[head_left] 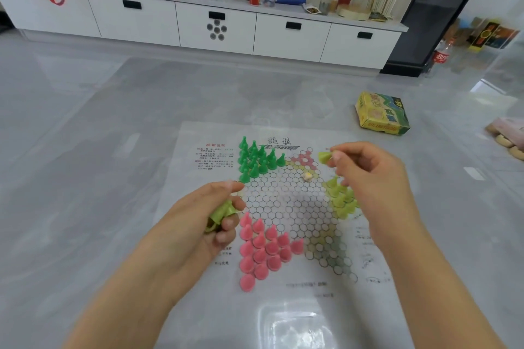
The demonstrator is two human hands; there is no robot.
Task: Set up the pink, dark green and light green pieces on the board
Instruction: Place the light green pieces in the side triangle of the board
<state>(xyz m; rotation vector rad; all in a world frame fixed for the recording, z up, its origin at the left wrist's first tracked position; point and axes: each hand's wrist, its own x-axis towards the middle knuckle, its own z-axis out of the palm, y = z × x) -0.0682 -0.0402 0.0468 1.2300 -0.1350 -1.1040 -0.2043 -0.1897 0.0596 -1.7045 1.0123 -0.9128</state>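
Note:
A thin paper board with a hexagon star grid lies on the grey floor. Several dark green pieces stand on its upper-left point. Several pink pieces fill the lower-left point. Several light green pieces stand on the right point, partly behind my right hand. That hand pinches one light green piece above the board's upper right. My left hand grips a bunch of light green pieces at the board's left edge. A small pale die sits on the grid.
A yellow-green game box lies on the floor beyond the board on the right. A low white cabinet with bottles, a can and bags runs along the back. Some pale objects lie at the far right edge.

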